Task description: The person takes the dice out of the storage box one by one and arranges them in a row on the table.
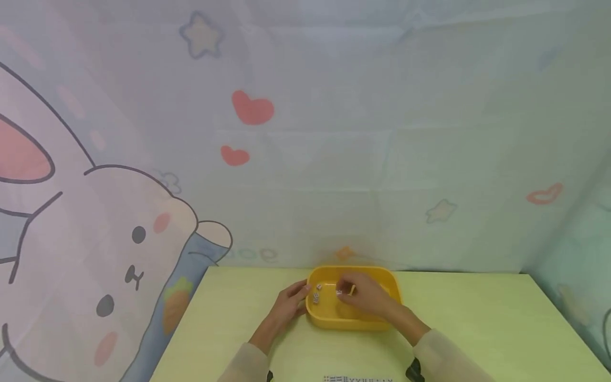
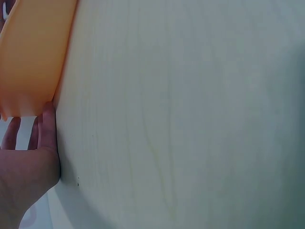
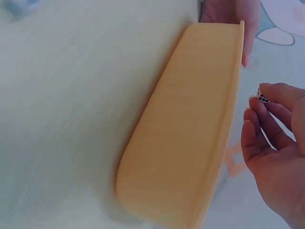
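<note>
A yellow plastic tray with rounded corners sits on the table, and a few white dice lie at its left end inside. My left hand holds that left end, fingers at the rim and against the outer wall; the left wrist view shows the fingers at the wall's foot. Above the tray's inside, my right hand pinches a white die with black pips between thumb and fingertips. In the right wrist view the hand is above the rim, the other fingers loosely bent.
A row of small dice-like pieces lies at the table's near edge, cut off by the frame. The pale table ends at a printed cloth backdrop close behind the tray. Another cloth side rises at the right.
</note>
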A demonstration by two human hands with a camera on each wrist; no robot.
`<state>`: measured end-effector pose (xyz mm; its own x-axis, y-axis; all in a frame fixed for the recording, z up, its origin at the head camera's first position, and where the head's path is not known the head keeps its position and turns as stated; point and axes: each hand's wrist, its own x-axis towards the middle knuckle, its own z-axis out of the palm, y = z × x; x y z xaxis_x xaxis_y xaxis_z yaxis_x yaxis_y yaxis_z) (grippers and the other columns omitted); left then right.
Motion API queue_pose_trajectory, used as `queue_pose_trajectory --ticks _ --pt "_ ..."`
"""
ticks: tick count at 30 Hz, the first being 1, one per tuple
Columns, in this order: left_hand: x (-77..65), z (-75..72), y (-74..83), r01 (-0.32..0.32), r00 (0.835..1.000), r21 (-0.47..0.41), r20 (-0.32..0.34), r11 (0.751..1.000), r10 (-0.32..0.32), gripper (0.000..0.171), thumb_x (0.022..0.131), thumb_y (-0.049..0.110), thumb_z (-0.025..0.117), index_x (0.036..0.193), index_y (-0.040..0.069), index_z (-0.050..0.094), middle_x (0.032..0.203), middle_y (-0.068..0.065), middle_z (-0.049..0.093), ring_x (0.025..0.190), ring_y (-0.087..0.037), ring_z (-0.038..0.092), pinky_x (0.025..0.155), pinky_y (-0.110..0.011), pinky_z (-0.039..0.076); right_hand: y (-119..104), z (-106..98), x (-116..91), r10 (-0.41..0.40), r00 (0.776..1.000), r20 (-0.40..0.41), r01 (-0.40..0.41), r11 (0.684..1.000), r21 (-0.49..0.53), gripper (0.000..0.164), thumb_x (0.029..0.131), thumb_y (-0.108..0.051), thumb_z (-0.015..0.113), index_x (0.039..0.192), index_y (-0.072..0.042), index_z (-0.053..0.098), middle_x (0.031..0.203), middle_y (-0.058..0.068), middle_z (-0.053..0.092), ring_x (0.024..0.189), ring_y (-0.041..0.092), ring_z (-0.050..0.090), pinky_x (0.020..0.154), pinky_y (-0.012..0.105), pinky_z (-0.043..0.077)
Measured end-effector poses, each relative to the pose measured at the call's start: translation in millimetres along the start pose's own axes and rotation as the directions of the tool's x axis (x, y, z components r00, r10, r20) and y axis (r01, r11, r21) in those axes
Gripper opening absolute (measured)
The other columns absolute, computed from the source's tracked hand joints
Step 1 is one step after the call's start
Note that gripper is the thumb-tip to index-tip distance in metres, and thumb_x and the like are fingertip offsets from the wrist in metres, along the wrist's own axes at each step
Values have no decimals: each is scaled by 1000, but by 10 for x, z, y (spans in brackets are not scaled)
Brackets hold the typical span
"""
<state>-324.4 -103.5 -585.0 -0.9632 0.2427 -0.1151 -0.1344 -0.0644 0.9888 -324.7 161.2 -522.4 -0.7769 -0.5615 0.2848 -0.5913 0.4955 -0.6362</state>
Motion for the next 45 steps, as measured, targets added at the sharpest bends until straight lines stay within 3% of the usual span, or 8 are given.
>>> queue_pose_trajectory --ticks 6,14,17,20,22,30,39,45 --pt "-1 -22 5 -9 1000 -2 -3 1000 9 61 109 36 63 156 0 48 156 -24 50 139 -38 54 101 -39 61 -100 -234 -509 -8 1000 -4 8 1000 25 5 99 -15 77 102 -15 73 95 -12 67 87 12 62 72 29 59" --pt "-3 7 34 2 1000 -16 -12 1000 -3 57 111 32 61 155 -2 49 154 -25 51 135 -39 58 100 -40 62 -96 -130 -1265 -87 994 -64 88 996 20 16 98 -12 79 107 -21 69 97 -8 70 84 4 60 67 24 58" --pt "-8 12 35 1 1000 -21 -9 1000 -1 57 110 32 61 155 -2 48 154 -25 51 135 -39 58 100 -39 62 -59 -103 -1460 42 998 45 -45 997 69 13 99 -17 78 107 -20 69 97 -11 67 85 2 58 68 24 56" --pt "-5 12 43 -11 1000 -22 -1 1000 11 58 110 32 61 155 -2 48 154 -25 52 135 -39 58 101 -39 61 4 -79 -1603 167 977 136 -180 980 90 9 101 -23 76 106 -18 69 96 -16 63 85 1 55 69 24 54" --pt "2 12 63 -21 1000 -28 14 999 22 58 110 32 61 156 -2 48 154 -25 51 137 -40 56 102 -40 61 57 -71 -1671 208 965 162 -223 971 82 8 101 -24 75 106 -19 70 96 -18 61 85 0 54 69 24 53" --pt "31 30 92 -24 1000 -40 18 999 25 59 111 30 61 156 -3 46 155 -26 50 137 -41 56 103 -41 60 223 -51 -1825 148 968 201 -159 987 36 5 99 -22 76 101 -25 73 98 -21 61 90 -2 53 78 23 54" --pt "11 17 66 -20 1000 -63 16 998 21 58 110 30 62 156 -3 47 154 -25 51 136 -41 56 103 -42 60 185 -16 -1837 197 948 250 -218 974 56 14 96 -31 80 101 -20 75 97 -20 60 88 -3 52 75 22 54" --pt "-15 -4 33 -22 1000 -67 12 998 23 58 110 31 62 155 -3 48 153 -25 52 135 -40 57 102 -42 61 184 35 -1839 162 957 242 -184 980 72 10 98 -28 78 103 -20 74 97 -20 60 88 -4 54 74 23 55"
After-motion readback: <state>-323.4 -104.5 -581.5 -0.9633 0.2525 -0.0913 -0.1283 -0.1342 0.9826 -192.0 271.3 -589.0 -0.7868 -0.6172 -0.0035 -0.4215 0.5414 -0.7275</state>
